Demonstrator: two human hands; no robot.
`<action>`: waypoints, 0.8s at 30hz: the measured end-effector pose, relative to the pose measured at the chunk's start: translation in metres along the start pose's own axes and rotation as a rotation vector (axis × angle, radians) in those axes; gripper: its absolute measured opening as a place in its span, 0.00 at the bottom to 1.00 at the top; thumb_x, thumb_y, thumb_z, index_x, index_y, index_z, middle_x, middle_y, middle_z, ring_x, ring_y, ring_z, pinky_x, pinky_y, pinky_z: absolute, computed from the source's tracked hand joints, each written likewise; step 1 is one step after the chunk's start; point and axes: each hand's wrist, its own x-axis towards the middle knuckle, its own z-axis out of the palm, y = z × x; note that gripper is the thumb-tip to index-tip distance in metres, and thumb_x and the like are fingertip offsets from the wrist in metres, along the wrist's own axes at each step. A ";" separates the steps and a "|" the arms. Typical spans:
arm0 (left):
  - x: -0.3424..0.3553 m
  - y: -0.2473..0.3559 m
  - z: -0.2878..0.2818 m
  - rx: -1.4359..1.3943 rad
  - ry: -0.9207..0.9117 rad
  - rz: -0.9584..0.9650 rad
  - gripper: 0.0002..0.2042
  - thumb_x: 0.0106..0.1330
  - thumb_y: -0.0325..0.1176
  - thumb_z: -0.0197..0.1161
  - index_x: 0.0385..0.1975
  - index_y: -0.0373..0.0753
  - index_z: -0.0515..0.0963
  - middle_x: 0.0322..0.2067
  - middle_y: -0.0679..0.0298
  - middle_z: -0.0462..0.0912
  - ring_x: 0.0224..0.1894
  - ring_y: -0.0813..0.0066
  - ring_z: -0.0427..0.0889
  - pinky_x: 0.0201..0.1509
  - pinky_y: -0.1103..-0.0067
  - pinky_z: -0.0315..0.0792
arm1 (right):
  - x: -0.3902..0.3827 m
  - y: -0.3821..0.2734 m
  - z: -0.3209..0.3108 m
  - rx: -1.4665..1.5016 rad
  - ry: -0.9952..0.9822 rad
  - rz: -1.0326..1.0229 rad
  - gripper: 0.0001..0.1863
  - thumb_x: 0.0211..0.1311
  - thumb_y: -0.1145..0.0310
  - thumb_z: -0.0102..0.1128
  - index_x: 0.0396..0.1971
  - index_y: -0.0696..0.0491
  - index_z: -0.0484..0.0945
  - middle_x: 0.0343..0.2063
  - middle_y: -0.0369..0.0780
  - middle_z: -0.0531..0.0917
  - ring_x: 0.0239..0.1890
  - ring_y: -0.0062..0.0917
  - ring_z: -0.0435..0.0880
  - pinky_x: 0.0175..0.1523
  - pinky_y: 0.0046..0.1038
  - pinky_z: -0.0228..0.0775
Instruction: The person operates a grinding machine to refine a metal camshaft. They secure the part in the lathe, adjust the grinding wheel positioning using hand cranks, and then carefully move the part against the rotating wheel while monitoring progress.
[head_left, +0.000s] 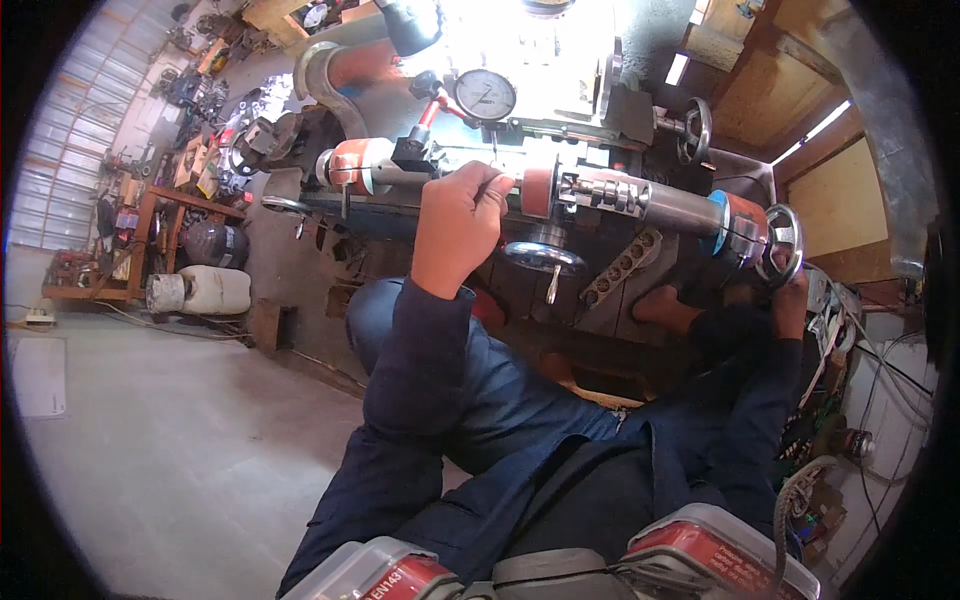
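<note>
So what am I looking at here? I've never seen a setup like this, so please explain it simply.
There is no robot, just a person with bare hands. The single picture comes from a wide camera on their head looking down, so straight edges bend.

In front is what looks like a metalworking machine. A stepped metal shaft lies along it, between orange-red parts. Above it is a dial gauge with a round white face.

The left hand has its fingers bent close together by the shaft, below the gauge; whether they pinch something is unclear. The right hand is at the lower rim of a steel handwheel; its grip is partly hidden. A socket strip shows below the machine.
</note>
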 end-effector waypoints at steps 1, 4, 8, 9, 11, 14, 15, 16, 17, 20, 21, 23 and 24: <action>-0.003 -0.002 0.005 0.076 0.114 0.065 0.05 0.64 0.27 0.61 0.29 0.32 0.79 0.19 0.53 0.79 0.22 0.60 0.80 0.28 0.73 0.70 | -0.002 -0.007 0.004 0.073 0.026 -0.030 0.16 0.72 0.58 0.54 0.39 0.57 0.79 0.32 0.35 0.81 0.35 0.18 0.75 0.41 0.25 0.69; -0.014 0.001 0.026 0.121 0.338 0.155 0.05 0.65 0.28 0.61 0.31 0.32 0.79 0.24 0.53 0.81 0.25 0.61 0.81 0.31 0.73 0.72 | -0.006 -0.018 0.003 0.123 0.042 -0.089 0.14 0.71 0.60 0.54 0.38 0.58 0.79 0.32 0.35 0.81 0.36 0.19 0.76 0.42 0.25 0.70; -0.013 -0.002 0.029 -0.008 0.636 0.347 0.06 0.67 0.30 0.61 0.36 0.33 0.79 0.25 0.60 0.80 0.25 0.74 0.78 0.32 0.78 0.73 | -0.011 0.001 -0.016 0.041 -0.003 0.057 0.13 0.71 0.63 0.54 0.40 0.58 0.79 0.31 0.34 0.81 0.34 0.17 0.76 0.40 0.23 0.69; -0.011 -0.011 0.026 0.022 0.708 0.383 0.06 0.69 0.29 0.59 0.38 0.33 0.76 0.28 0.64 0.79 0.28 0.78 0.77 0.34 0.81 0.72 | -0.013 -0.001 -0.020 0.051 -0.008 0.052 0.13 0.71 0.63 0.54 0.40 0.58 0.79 0.31 0.34 0.81 0.34 0.17 0.76 0.40 0.23 0.69; -0.008 -0.014 0.023 -0.120 0.700 0.352 0.05 0.70 0.29 0.58 0.38 0.34 0.75 0.29 0.65 0.78 0.30 0.79 0.76 0.35 0.82 0.71 | -0.020 -0.009 -0.042 0.058 -0.166 0.018 0.13 0.72 0.63 0.54 0.43 0.58 0.79 0.32 0.34 0.81 0.33 0.15 0.75 0.39 0.21 0.67; -0.006 -0.025 0.016 -0.242 0.654 0.321 0.06 0.70 0.29 0.59 0.40 0.35 0.71 0.32 0.68 0.76 0.35 0.82 0.75 0.41 0.85 0.69 | -0.022 -0.013 -0.052 0.171 -0.128 -0.019 0.14 0.72 0.62 0.54 0.45 0.57 0.79 0.32 0.32 0.79 0.31 0.13 0.72 0.37 0.20 0.65; -0.007 -0.025 0.018 -0.256 0.649 0.297 0.07 0.70 0.31 0.60 0.39 0.35 0.71 0.32 0.68 0.76 0.35 0.83 0.75 0.41 0.85 0.69 | -0.020 -0.014 -0.053 0.172 -0.130 -0.018 0.14 0.72 0.62 0.54 0.45 0.57 0.79 0.32 0.32 0.79 0.31 0.13 0.72 0.37 0.20 0.65; -0.007 -0.025 0.019 -0.270 0.645 0.273 0.09 0.70 0.32 0.62 0.39 0.35 0.72 0.31 0.69 0.76 0.34 0.83 0.74 0.41 0.85 0.69 | -0.016 -0.016 -0.053 0.236 -0.077 -0.010 0.14 0.72 0.62 0.54 0.45 0.56 0.79 0.32 0.31 0.79 0.31 0.13 0.72 0.36 0.19 0.65; -0.008 -0.025 0.020 -0.265 0.645 0.272 0.09 0.70 0.32 0.62 0.39 0.35 0.72 0.31 0.69 0.76 0.34 0.83 0.74 0.41 0.85 0.69 | -0.012 -0.018 -0.051 0.300 -0.025 -0.001 0.13 0.72 0.62 0.54 0.46 0.55 0.79 0.32 0.31 0.79 0.31 0.13 0.72 0.36 0.19 0.65; -0.010 -0.024 0.023 -0.306 0.626 0.230 0.09 0.69 0.34 0.63 0.37 0.35 0.73 0.31 0.69 0.76 0.34 0.83 0.74 0.40 0.86 0.69 | 0.000 -0.034 -0.045 0.344 0.111 -0.001 0.13 0.72 0.61 0.54 0.45 0.55 0.79 0.33 0.31 0.80 0.33 0.14 0.73 0.38 0.19 0.66; -0.010 -0.022 0.023 -0.266 0.631 0.237 0.09 0.70 0.34 0.62 0.36 0.35 0.73 0.30 0.69 0.76 0.33 0.84 0.74 0.38 0.86 0.68 | 0.005 -0.036 -0.043 0.363 0.153 -0.003 0.14 0.73 0.61 0.54 0.45 0.55 0.79 0.34 0.31 0.80 0.33 0.14 0.74 0.39 0.19 0.67; -0.010 -0.023 0.023 -0.229 0.636 0.243 0.09 0.70 0.35 0.61 0.35 0.35 0.74 0.29 0.70 0.76 0.31 0.85 0.73 0.36 0.87 0.67 | 0.016 -0.037 -0.044 0.289 0.150 0.055 0.15 0.73 0.60 0.54 0.44 0.57 0.79 0.37 0.34 0.81 0.38 0.17 0.77 0.45 0.20 0.69; -0.010 -0.026 0.021 -0.233 0.626 0.258 0.10 0.71 0.35 0.60 0.34 0.35 0.74 0.28 0.71 0.75 0.29 0.86 0.71 0.34 0.87 0.66 | 0.022 -0.038 -0.041 0.294 0.147 0.055 0.15 0.73 0.60 0.54 0.44 0.57 0.79 0.37 0.34 0.81 0.38 0.17 0.77 0.45 0.20 0.69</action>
